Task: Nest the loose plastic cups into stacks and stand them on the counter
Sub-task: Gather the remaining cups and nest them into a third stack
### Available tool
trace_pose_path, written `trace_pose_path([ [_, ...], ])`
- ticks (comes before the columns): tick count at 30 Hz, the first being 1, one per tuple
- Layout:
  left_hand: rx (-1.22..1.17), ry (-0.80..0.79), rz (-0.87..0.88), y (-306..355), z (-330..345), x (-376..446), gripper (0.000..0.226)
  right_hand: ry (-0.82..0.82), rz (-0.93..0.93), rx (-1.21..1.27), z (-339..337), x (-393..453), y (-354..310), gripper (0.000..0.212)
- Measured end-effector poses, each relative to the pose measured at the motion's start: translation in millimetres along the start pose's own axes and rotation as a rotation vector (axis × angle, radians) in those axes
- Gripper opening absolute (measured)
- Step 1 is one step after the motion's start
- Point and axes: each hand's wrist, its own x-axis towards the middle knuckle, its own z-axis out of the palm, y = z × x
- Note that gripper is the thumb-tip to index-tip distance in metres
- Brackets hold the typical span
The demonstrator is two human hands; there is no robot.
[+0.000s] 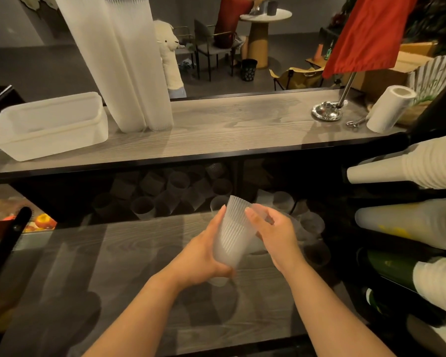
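Note:
My left hand [204,256] grips a short stack of ribbed translucent cups [232,238] by its lower half, tilted with the mouth up and away from me. My right hand [273,233] pinches a single clear cup [262,211] against the stack's rim. Several loose cups [175,194] lie jumbled in the shadow at the back of the lower wooden counter [139,266]. Two tall cup stacks [131,70] stand on the upper counter [229,124], leaning together.
A frosted plastic tub [49,127] sits at the upper counter's left. A metal flag stand [328,110], tongs and a paper towel roll [389,109] are at its right. Sleeved cup stacks [410,168] lie on racks to the right. A person sits at a far table.

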Motion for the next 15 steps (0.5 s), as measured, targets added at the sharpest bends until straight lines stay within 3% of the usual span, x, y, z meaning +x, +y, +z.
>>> trace_pose_path([
  [5,0.021,0.014,-0.026,2,1,2,0.131,-0.067,-0.030,-0.164,1,-2,4,0.062],
  [10,0.054,0.024,-0.033,0,2,3,0.133,-0.189,-0.016,-0.325,-4,-4,11,0.061],
  [15,0.067,-0.001,-0.069,-6,6,2,0.132,-0.327,0.074,-0.273,-20,-10,12,0.067],
])
